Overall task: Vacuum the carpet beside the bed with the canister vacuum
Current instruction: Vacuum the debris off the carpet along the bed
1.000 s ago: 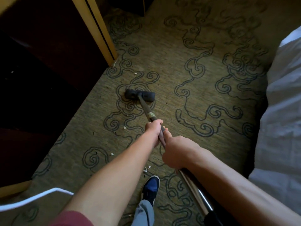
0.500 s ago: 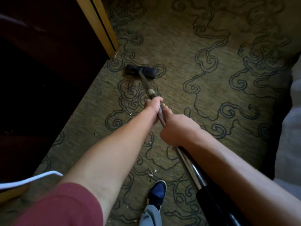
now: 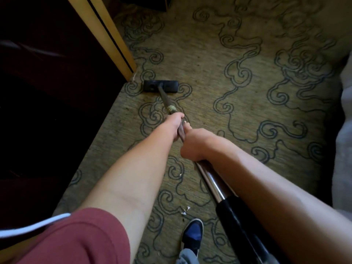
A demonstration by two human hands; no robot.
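Observation:
The vacuum's dark floor head [image 3: 161,86] lies flat on the olive carpet [image 3: 219,77] with its dark swirl pattern, close to the corner of the dark furniture. Its metal wand [image 3: 210,182] runs back toward me and ends in a black hose cuff [image 3: 236,216]. My left hand [image 3: 176,127] grips the wand further forward, just behind a taped joint [image 3: 172,109]. Right behind it, my right hand [image 3: 196,144] grips the same wand. The bed's white sheet [image 3: 345,130] hangs at the right edge.
Dark wooden furniture [image 3: 57,101] with a pale wood edge [image 3: 114,40] fills the left side. Small white scraps [image 3: 185,210] lie on the carpet near my blue shoe [image 3: 192,236]. A white cord [image 3: 34,226] crosses the lower left.
The floor head has slid forward along the carpet toward the furniture corner, and both arms have stretched out with it. The view has shifted so less of the bed shows.

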